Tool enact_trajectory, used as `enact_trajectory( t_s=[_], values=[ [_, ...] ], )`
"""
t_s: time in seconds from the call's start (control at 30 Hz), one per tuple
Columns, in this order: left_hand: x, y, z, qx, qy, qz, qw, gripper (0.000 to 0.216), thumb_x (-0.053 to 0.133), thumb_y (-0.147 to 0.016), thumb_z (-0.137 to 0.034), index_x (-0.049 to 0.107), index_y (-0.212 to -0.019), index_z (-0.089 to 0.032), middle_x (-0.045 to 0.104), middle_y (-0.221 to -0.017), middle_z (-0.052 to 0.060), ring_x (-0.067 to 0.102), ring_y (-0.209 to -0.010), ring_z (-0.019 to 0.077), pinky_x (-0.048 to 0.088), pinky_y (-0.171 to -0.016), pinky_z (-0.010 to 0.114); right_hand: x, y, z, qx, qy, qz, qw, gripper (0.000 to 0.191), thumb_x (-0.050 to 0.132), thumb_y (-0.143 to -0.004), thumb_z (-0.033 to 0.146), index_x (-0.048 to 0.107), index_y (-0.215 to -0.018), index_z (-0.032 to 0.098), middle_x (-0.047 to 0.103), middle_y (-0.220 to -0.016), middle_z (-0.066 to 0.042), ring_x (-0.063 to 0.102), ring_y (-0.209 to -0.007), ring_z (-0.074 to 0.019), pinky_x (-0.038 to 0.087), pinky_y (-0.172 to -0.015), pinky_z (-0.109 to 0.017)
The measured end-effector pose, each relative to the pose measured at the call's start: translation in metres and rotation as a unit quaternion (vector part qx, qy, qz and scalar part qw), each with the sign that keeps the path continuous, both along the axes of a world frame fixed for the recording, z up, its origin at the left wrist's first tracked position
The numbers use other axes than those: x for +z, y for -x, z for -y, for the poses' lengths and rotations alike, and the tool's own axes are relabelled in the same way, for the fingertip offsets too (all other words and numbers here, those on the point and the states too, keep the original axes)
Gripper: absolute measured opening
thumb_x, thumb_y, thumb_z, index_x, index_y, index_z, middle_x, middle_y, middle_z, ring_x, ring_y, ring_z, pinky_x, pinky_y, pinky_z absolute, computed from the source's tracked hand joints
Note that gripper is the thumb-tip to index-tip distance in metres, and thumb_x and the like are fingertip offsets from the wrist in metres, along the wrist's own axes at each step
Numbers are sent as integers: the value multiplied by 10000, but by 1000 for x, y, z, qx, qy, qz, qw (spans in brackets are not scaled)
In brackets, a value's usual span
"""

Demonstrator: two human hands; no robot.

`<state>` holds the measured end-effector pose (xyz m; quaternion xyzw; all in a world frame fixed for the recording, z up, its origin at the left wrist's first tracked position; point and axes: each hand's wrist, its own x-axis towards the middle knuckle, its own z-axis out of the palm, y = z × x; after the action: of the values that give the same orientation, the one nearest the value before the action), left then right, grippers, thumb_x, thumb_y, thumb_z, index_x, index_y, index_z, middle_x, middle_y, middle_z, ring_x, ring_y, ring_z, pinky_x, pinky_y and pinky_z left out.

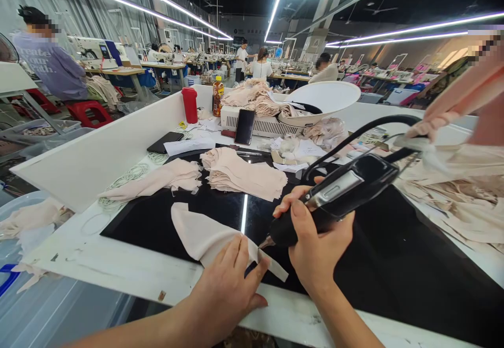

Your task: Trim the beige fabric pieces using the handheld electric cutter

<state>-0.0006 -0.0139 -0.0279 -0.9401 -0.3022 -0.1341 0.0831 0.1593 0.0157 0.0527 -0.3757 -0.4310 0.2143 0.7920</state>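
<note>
My left hand presses a pale beige fabric piece onto the black table surface, its fingers close together. A narrow strip of the cloth sticks out past my fingertips. My right hand is wrapped around a black corded hand tool with a silver lever along its side. The tool's pointed metal tip meets the cloth's edge just beyond my left fingers. Farther back lie a stack of beige fabric pieces and a looser beige pile.
At right, another person's hand and pink sleeve reach in near the tool's cable, beside heaped beige cloth. Behind the stacks stand a phone, a red cup and a bottle. A white side board edges the table.
</note>
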Motion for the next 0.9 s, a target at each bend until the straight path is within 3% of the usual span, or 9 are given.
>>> enact_trajectory(
  t_s=[0.1, 0.3, 0.5, 0.63, 0.73, 0.9],
  values=[
    [-2, 1, -1, -5, 4, 7, 1000, 785, 733, -891, -650, 487, -1491, -207, 598, -1426, 291, 619, -1314, 428, 569, -1006, 517, 0, 1, -1, -9, 3, 14, 1000, 269, 767, -869, 218, 538, -1006, 255, 670, -851, 51, 645, -615, -108, 593, -590, -293],
    [-1, 4, -2, -18, 2, 28, 999, 731, 757, -883, -623, 524, -1429, -197, 609, -1403, 300, 630, -1299, 434, 574, -1009, 521, 3, 3, -7, -7, 4, -7, 1000, 359, 778, -853, 237, 534, -1114, 274, 663, -850, 47, 634, -597, -119, 587, -580, -306],
    [-1, 3, -2, -24, 0, 42, 999, 742, 781, -862, -617, 522, -1417, -198, 616, -1381, 296, 648, -1266, 437, 586, -983, 542, 0, 7, -13, 2, 3, 15, 1000, 304, 763, -863, 227, 539, -1066, 258, 670, -849, 47, 640, -607, -114, 588, -579, -289],
    [6, 7, -7, -39, 19, 50, 998, 673, 774, -883, -591, 567, -1390, -200, 620, -1379, 261, 640, -1269, 421, 569, -1019, 540, -1, 8, -11, -6, -3, 11, 1000, 303, 775, -856, 201, 545, -1047, 256, 687, -864, 49, 644, -608, -111, 593, -586, -294],
    [22, 16, -13, -58, 75, 72, 993, 509, 702, -978, -500, 604, -1371, -192, 633, -1373, 202, 631, -1283, 362, 547, -1075, 491, 0, 10, -7, -14, -1, 8, 1000, 331, 780, -854, 186, 536, -1066, 255, 688, -844, 56, 647, -602, -111, 599, -595, -296],
    [42, 29, -19, -34, 192, 107, 975, 396, 513, -1092, -346, 546, -1463, -212, 627, -1405, 123, 659, -1231, 256, 592, -1007, 367, 3, 13, 3, -22, -2, 10, 1000, 346, 782, -835, 147, 531, -1051, 250, 691, -833, 58, 653, -605, -106, 609, -618, -289]
  ],
)
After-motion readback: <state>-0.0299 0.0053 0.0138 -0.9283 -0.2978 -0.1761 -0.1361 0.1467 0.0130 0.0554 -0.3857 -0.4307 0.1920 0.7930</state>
